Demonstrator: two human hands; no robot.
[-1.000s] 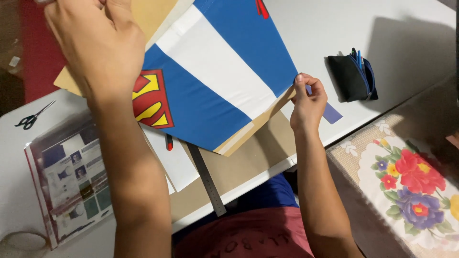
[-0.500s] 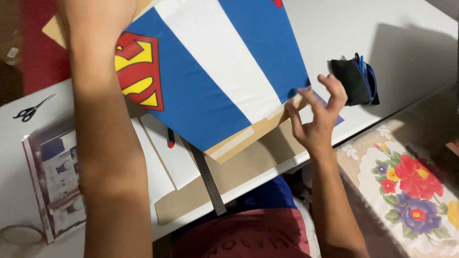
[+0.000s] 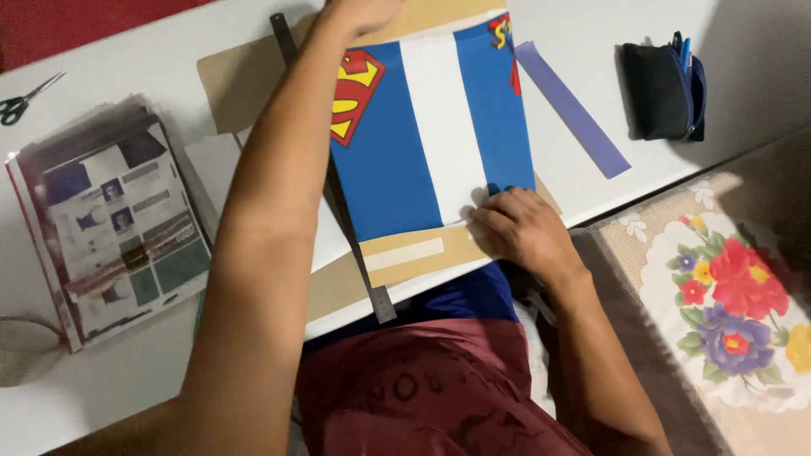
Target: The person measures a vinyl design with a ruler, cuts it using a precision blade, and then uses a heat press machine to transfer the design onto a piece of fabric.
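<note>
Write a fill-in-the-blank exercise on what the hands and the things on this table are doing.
1. The right hand presses on the near edge of the blue and ____ striped sheet.
2. The loose purple strip lies between that sheet and the black ____.
3. The scissors lie at the table's far ____ corner.
4. The left hand rests at the sheet's ____ edge.

Missing words: white; pencil case; left; far
</note>
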